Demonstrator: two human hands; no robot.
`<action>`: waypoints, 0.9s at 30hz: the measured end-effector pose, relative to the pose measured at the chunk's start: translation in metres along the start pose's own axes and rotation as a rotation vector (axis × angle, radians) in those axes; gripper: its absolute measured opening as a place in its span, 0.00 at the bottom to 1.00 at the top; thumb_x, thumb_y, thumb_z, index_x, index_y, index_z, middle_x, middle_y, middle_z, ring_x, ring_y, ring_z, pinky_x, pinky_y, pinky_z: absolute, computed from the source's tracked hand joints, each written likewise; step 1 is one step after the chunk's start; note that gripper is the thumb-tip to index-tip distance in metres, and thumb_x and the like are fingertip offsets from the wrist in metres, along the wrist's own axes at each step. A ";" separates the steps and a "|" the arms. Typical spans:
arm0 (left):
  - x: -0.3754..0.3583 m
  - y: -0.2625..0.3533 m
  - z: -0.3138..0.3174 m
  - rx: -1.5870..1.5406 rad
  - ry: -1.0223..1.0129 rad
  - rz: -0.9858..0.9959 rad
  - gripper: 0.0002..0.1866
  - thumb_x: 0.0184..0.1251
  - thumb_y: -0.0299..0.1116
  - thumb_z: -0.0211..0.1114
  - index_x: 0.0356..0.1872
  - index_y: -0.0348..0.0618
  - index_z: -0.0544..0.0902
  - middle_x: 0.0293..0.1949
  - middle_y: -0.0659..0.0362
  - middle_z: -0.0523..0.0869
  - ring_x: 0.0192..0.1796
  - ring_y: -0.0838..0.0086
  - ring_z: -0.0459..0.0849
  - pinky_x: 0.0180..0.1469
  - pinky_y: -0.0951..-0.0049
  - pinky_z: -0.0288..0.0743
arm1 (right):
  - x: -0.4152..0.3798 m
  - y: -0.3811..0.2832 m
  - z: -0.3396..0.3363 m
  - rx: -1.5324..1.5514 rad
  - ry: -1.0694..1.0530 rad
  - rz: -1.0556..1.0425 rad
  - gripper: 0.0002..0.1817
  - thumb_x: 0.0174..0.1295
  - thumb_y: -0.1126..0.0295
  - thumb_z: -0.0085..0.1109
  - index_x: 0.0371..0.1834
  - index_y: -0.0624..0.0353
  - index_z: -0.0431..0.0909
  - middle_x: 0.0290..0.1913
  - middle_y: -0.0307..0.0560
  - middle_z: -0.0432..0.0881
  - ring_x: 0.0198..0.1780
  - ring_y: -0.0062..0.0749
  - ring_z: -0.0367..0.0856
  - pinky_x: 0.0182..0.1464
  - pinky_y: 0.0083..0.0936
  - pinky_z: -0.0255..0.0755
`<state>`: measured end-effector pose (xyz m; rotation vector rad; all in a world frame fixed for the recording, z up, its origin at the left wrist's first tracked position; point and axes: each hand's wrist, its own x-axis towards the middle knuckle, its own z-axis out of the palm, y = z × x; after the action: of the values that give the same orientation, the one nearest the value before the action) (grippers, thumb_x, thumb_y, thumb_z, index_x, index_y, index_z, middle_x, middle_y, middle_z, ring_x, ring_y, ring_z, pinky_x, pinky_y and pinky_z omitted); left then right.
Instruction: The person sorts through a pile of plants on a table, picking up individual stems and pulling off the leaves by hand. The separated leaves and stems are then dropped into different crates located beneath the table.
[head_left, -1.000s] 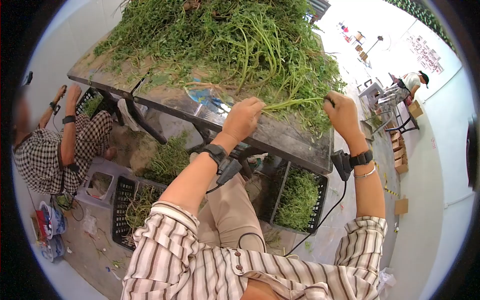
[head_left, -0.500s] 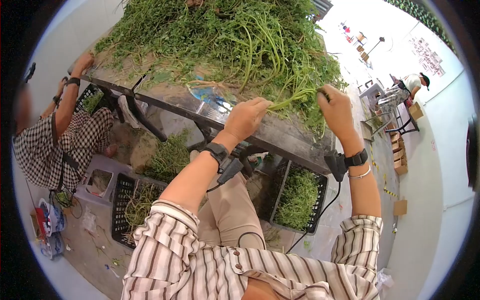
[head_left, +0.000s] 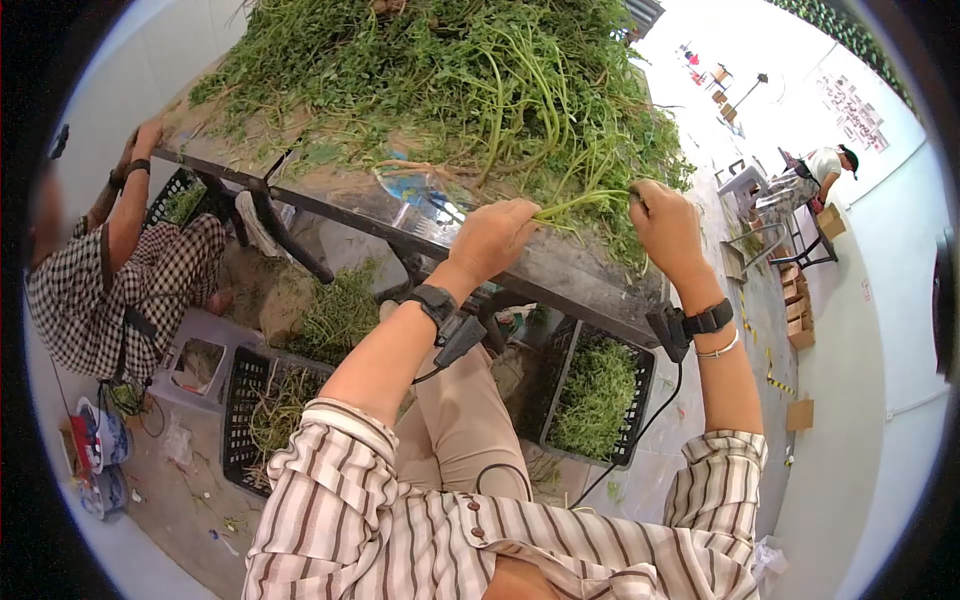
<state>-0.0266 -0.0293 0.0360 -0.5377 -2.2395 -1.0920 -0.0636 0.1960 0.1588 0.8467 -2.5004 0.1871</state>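
Reaching forward over the table (head_left: 560, 275) edge, the left hand (head_left: 492, 238) has its forearm raised from the lap and its fingers curled shut on one end of a bundle of green stems (head_left: 585, 203). To its right, the right hand (head_left: 668, 225) is lifted level with it, fist closed round the other end, so the stems span the gap between them just above the tabletop, against the big heap of greens (head_left: 450, 80). Below the table, a black crate (head_left: 250, 400) on the left holds stalks and trimmings; a second black crate (head_left: 640, 395) under the right forearm is full of picked greens.
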 end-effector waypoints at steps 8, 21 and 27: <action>0.001 -0.002 0.003 0.017 0.008 0.021 0.09 0.62 0.31 0.61 0.41 0.39 0.78 0.37 0.49 0.81 0.41 0.50 0.79 0.42 0.57 0.74 | -0.011 0.016 -0.015 -0.077 -0.073 0.023 0.05 0.56 0.70 0.55 0.32 0.59 0.72 0.31 0.51 0.78 0.33 0.52 0.78 0.35 0.43 0.72; 0.001 -0.001 0.002 0.028 0.013 0.047 0.10 0.62 0.31 0.60 0.42 0.39 0.77 0.38 0.49 0.82 0.42 0.50 0.79 0.43 0.56 0.73 | -0.005 0.013 -0.022 0.292 0.044 0.303 0.07 0.52 0.69 0.53 0.28 0.62 0.77 0.25 0.55 0.78 0.27 0.46 0.75 0.31 0.37 0.68; -0.001 -0.002 0.002 0.037 0.040 0.023 0.09 0.62 0.30 0.60 0.41 0.39 0.78 0.38 0.48 0.81 0.42 0.50 0.79 0.43 0.56 0.73 | 0.002 0.060 -0.024 0.656 0.251 0.701 0.11 0.54 0.69 0.54 0.34 0.64 0.82 0.21 0.37 0.76 0.22 0.21 0.69 0.25 0.22 0.62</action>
<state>-0.0279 -0.0289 0.0336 -0.5200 -2.2096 -1.0388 -0.0916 0.2493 0.1821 0.0939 -2.3943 1.3058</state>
